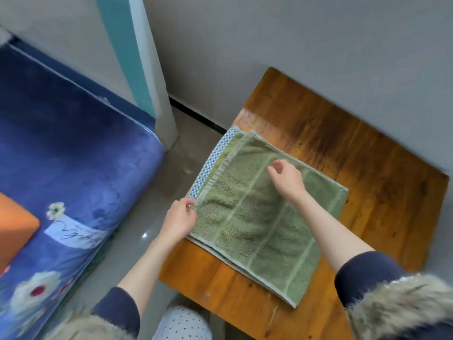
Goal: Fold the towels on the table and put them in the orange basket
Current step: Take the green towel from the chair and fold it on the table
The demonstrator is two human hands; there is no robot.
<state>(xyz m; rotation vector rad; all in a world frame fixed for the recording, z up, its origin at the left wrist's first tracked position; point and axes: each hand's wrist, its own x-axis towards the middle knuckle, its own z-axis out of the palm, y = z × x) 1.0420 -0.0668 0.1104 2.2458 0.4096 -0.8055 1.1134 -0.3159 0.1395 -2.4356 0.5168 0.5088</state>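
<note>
A green towel point(257, 217) lies spread flat on the wooden table point(367, 155). Under it a blue-and-white checked towel point(210, 160) shows along the left edge and hangs a little past the table. My left hand point(180, 220) pinches the green towel's near-left corner at its hem. Over the towel's middle my right hand point(286, 180) hovers with its fingers loosely curled and nothing in them. Only a corner of the orange basket point(14, 229) shows at the far left, on the bed.
A bed with a blue flowered cover point(73, 155) fills the left side. A strip of grey floor point(147, 229) runs between bed and table. Grey walls stand behind the table, and a white and teal post point(147, 69) rises at the corner.
</note>
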